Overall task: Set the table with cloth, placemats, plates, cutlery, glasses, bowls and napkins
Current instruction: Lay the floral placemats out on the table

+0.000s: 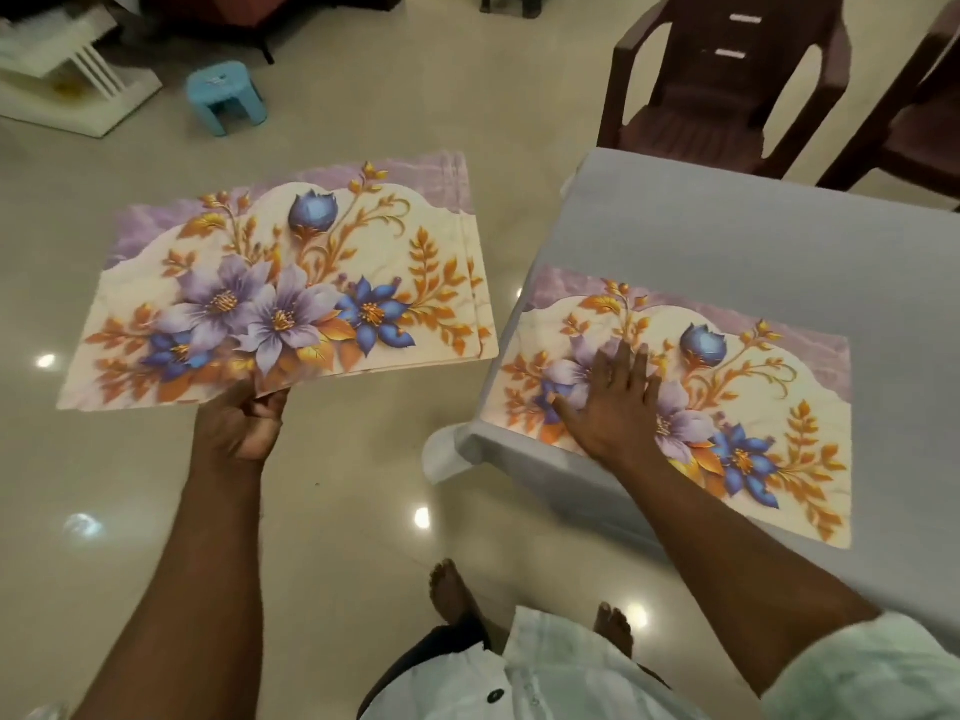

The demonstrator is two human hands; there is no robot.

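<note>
One worktop [753, 236] is seen at right, covered with a grey cloth [675, 210] that hangs over the near-left corner. Two brown chairs [727, 80] are stood on the far side of it, on a glossy tiled floor [337, 485]. One floral mat [727, 407] is laid flat on the cloth at the near-left corner of the worktop, its left edge almost at the worktop's edge. A stack of like mats [291, 283] is held out level over the floor, well left of the worktop; several offset edges are visible at its right side, count not readable. The stack is pinched at its near edge by the left hand [244, 428], thumb on top, fingers curled beneath. The right hand [613, 402] is pressed palm-down on the left part of the laid mat, fingers straight and spread, nothing gripped. A small blue stool [226, 96] is noted on the floor at far left. Bare feet [452, 589] are seen below, between the arms.
</note>
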